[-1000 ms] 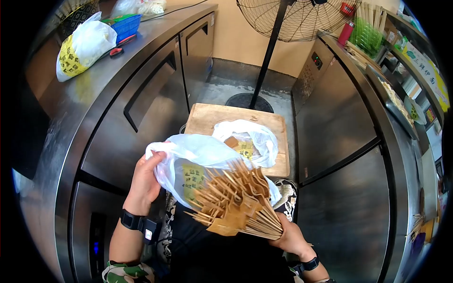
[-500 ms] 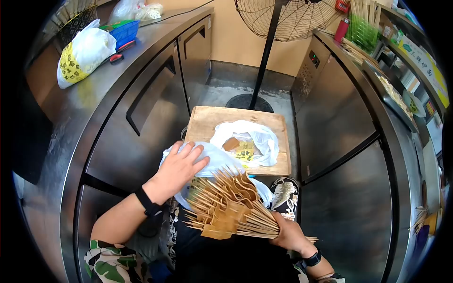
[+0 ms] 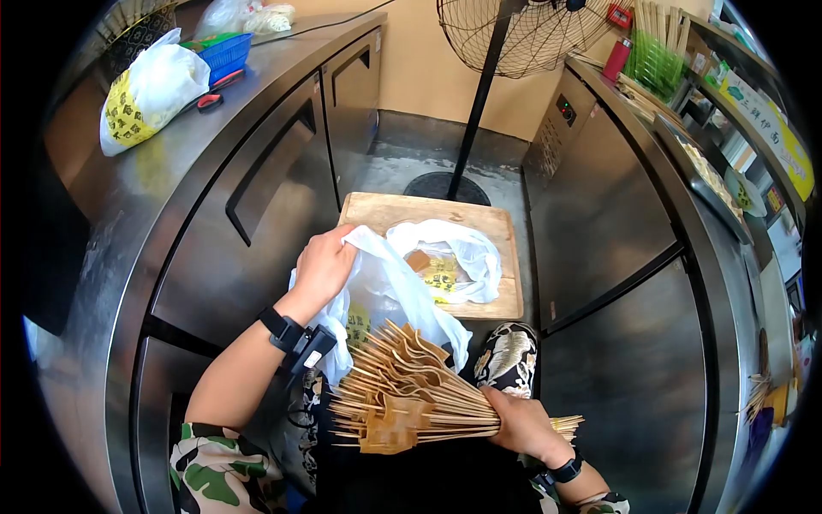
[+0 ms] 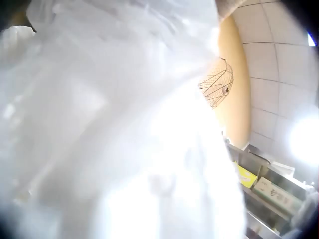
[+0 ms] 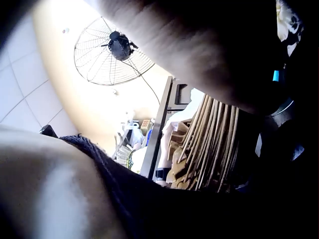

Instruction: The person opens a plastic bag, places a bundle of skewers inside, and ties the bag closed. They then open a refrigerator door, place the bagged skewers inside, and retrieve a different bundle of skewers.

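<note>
My right hand (image 3: 521, 424) grips a thick bundle of wooden skewers (image 3: 462, 407) near their bare ends. Folded flat brown pieces are threaded on the other ends, which fan out to the left over my lap. In the right wrist view the skewers (image 5: 214, 139) run down from below the hand. My left hand (image 3: 324, 267) pinches the rim of a white plastic bag (image 3: 411, 295) with yellow print and holds it up. The bag's mouth hangs just behind the skewer tips. In the left wrist view the white plastic (image 4: 114, 119) covers most of the picture.
Ahead, a wooden board (image 3: 364, 210) carries another white bag (image 3: 481, 244), its top spread, with brown pieces inside. Steel cabinets flank both sides. A standing fan (image 3: 488, 94) is at the back. On the left counter are a filled bag (image 3: 158, 90), a blue basket (image 3: 227, 56) and red-handled scissors (image 3: 210, 103).
My left hand let go of the bag's left side, passed open over it, and now grips the rim farther right, pulling it up. The skewer bundle has lowered slightly toward my lap.
</note>
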`<state>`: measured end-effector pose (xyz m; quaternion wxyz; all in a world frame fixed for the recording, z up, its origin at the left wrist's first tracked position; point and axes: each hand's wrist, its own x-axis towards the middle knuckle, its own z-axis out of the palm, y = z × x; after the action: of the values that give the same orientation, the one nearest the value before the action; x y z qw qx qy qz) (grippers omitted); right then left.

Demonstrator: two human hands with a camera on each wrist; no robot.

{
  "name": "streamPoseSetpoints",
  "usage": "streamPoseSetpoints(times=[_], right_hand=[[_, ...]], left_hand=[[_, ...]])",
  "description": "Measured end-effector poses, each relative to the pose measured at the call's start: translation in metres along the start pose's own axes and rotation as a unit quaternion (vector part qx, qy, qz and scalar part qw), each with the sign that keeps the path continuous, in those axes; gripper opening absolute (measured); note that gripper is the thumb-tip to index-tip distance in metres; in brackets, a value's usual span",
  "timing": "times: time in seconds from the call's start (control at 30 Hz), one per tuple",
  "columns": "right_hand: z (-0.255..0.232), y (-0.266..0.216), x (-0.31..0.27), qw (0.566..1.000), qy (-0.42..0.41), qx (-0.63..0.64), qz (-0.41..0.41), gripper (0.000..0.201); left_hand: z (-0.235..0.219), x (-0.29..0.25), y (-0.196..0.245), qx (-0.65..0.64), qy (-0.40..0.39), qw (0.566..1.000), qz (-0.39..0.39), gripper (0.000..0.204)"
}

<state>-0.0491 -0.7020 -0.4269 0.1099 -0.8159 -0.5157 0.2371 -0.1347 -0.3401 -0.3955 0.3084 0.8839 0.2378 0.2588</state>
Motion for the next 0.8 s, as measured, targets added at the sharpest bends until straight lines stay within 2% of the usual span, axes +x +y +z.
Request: streamPoseSetpoints(times=[0.07,0.1,0.13,0.2,0.27,0.33,0.43,0.5,0.57,0.67,0.7,0.73,0.8], right_hand=[[0.001,0.002,0.000,1.000,0.000,0.012,0.004,0.067],[0.004,0.005,0.001,1.000,-0.003,0.027,0.010,0.067],[0.007,0.009,0.001,0.999,-0.007,0.042,0.014,0.067],[0.014,0.019,-0.001,0.993,-0.027,0.104,0.042,0.067],[0.017,0.027,-0.002,0.986,-0.036,0.153,0.061,0.067],[0.019,0.030,-0.002,0.979,-0.033,0.188,0.077,0.066],[0.003,0.013,0.001,0.994,-0.010,0.099,0.054,0.067],[0.000,0.003,0.004,0.999,0.026,0.042,0.011,0.066],[-0.007,-0.006,0.006,1.000,0.016,0.023,0.010,0.065],[-0.001,0.002,0.010,1.000,0.009,0.012,0.021,0.068],[-0.003,0.005,0.011,1.000,0.007,0.018,0.024,0.068],[-0.005,0.007,0.012,0.999,0.006,0.024,0.028,0.067],[-0.007,0.010,0.011,0.999,0.008,0.044,0.027,0.068]], left_hand=[[-0.007,-0.006,0.017,-0.051,-0.035,0.997,0.043,0.019],[-0.018,-0.011,0.034,-0.033,-0.112,0.991,0.058,0.022],[-0.020,-0.019,0.034,0.010,-0.113,0.984,0.135,0.021],[-0.037,-0.041,0.054,0.052,-0.117,0.964,0.234,0.022],[-0.053,-0.059,0.065,0.135,-0.137,0.950,0.247,0.022],[-0.047,-0.069,0.059,0.118,-0.089,0.963,0.224,0.017],[-0.029,-0.066,0.058,0.095,-0.016,0.981,0.167,0.013],[-0.022,-0.054,0.056,0.094,-0.022,0.982,0.161,0.012],[-0.019,-0.049,0.062,0.068,-0.033,0.985,0.157,0.011],[-0.015,-0.053,0.067,0.001,-0.155,0.946,0.286,0.012],[-0.022,-0.059,0.077,0.008,-0.251,0.924,0.290,0.012],[-0.022,-0.068,0.082,0.041,-0.260,0.893,0.366,0.007],[-0.022,-0.084,0.089,0.078,-0.215,0.880,0.416,0.007]])
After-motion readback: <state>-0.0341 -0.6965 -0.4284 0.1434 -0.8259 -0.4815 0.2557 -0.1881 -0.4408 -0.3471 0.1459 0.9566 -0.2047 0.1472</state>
